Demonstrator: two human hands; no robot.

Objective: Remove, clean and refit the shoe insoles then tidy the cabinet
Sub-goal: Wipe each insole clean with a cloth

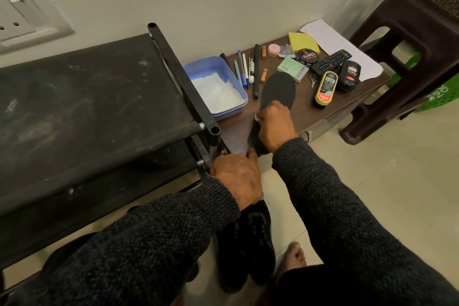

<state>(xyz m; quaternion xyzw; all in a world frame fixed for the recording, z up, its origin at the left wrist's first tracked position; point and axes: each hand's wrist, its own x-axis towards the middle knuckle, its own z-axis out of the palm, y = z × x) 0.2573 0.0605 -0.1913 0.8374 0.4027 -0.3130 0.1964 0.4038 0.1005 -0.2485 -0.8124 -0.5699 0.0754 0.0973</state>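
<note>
Shoes (248, 241), a dark pair, sit on the floor nearest the person, below the insole (279, 89) and just beside the black fabric rack (87, 97); whether either has its insole in I cannot tell. Left hand (237, 177) comes next, its grip pinching the heel end of the insole to steady it. Right hand (274, 124) lies over the middle of the insole, its grip curled on something pale, probably a wipe (258, 119), pressed to the surface. The insole itself lies flat on the brown worktop (320, 112), toe pointing away. So removal looks done for this one and cleaning is under way; refitting and tidying remain. Beyond the insole's toe, pens, polish tins and a remote (331, 61) lie scattered, with a blue tray (196, 67) to its left
</note>
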